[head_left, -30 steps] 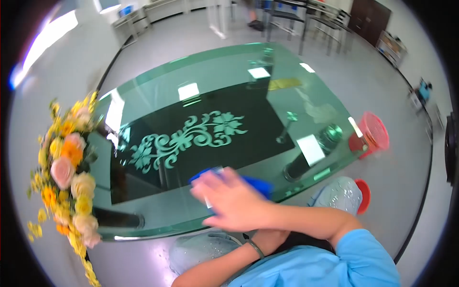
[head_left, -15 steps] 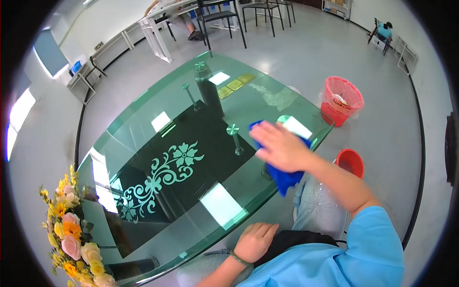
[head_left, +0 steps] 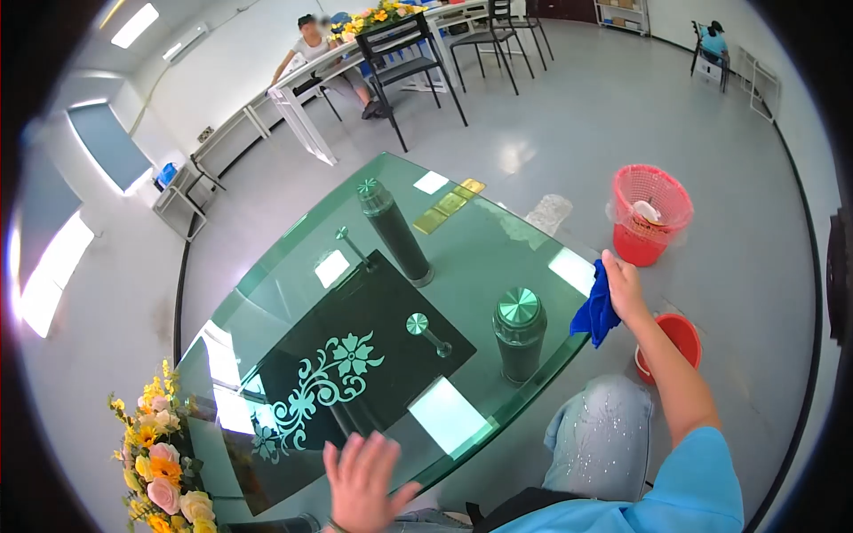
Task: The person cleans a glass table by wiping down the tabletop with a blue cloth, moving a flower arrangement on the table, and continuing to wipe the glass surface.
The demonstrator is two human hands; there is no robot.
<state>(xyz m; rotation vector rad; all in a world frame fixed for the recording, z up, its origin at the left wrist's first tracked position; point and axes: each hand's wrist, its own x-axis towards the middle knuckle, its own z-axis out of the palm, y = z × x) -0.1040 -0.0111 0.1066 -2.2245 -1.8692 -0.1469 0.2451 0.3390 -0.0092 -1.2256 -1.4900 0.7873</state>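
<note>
A blue cloth [head_left: 597,315] hangs bunched at the right edge of the glass table [head_left: 462,253]. My right hand [head_left: 625,289] is closed on its upper part, thumb up. Fingers spread, my left hand [head_left: 366,484] appears over the table's near edge and holds nothing; I cannot tell whether it touches the glass. Under the glass is a dark lower shelf with a pale flower pattern [head_left: 306,400]. A thick dark leg with a round metal cap [head_left: 519,333] stands below the right part of the top.
A flower arrangement [head_left: 164,471] is at the lower left. Beyond my right hand are a pink lined basket [head_left: 641,244] and a red bucket [head_left: 680,342] on the floor. Farther back are black chairs [head_left: 413,67], a white table [head_left: 306,133] and a seated person [head_left: 311,49].
My right hand has gone from lying flat on the cloth over the glass to gripping it at the right edge. My left hand has opened and shifted left. The view has tilted up.
</note>
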